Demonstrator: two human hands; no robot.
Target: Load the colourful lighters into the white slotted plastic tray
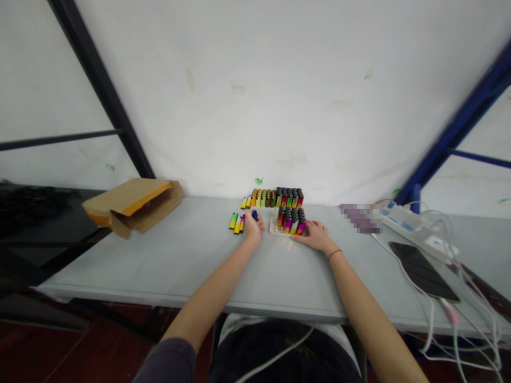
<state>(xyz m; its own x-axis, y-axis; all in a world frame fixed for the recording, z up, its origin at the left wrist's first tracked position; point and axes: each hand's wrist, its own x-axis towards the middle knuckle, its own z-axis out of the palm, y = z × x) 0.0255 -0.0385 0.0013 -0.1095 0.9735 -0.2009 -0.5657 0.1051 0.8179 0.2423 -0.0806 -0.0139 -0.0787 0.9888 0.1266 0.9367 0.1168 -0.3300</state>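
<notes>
My left hand (253, 227) is closed around a lighter whose dark blue top (254, 215) shows above the fingers; the rest of it is hidden. Just left of that hand, several loose lighters (237, 224) in yellow, green and purple lie on the table. A white lighter tray (273, 227) stands to its right, its left end showing bare slots. Upright multicoloured lighters (294, 225) with black tops fill the tray's right part. My right hand (317, 235) grips the tray's right end, thumb along the front edge and fingers at the side.
Behind the tray, near the wall, stands another block of lighters (275, 198). An opened brown cardboard box (131, 199) lies at the left. To the right are a phone (423, 271), a white power strip (419, 231), a pixelated purple item (360, 218) and tangled white cables (431, 319).
</notes>
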